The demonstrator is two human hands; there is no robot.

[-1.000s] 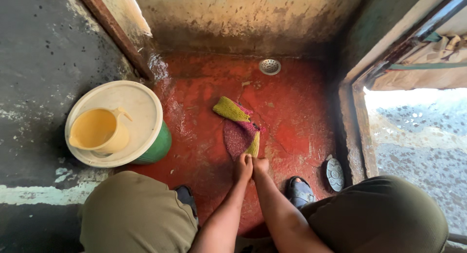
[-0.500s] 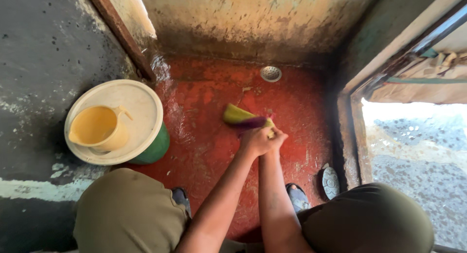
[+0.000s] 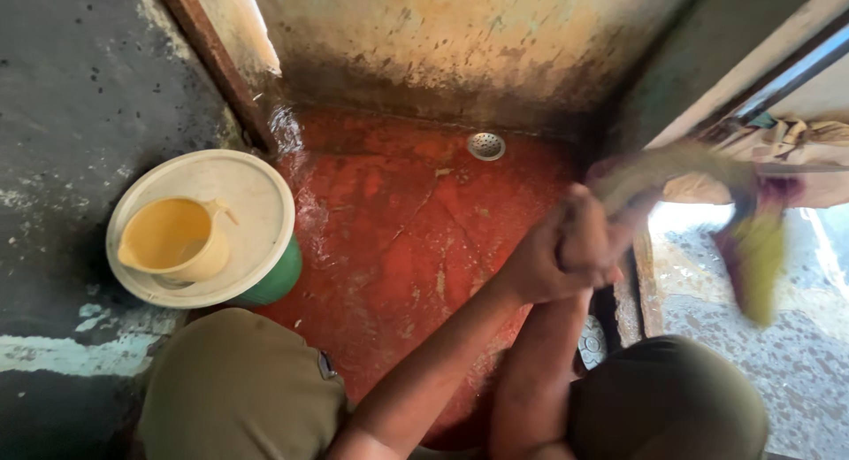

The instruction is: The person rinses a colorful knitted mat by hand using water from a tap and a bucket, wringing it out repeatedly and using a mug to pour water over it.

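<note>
Two hands, one cloth, raised at the doorway.

The left hand (image 3: pixel 539 265) and right hand (image 3: pixel 588 239), fingers closed, grip one blurred yellow-and-purple cloth (image 3: pixel 752 239) in the air at the right. One jug (image 3: pixel 172 239) sits on one lidded bucket (image 3: pixel 265 283); one drain (image 3: pixel 485 145) shows; the feet are hidden.

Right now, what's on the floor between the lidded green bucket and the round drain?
Head view: only bare wet red floor lies between bucket and drain.
</note>
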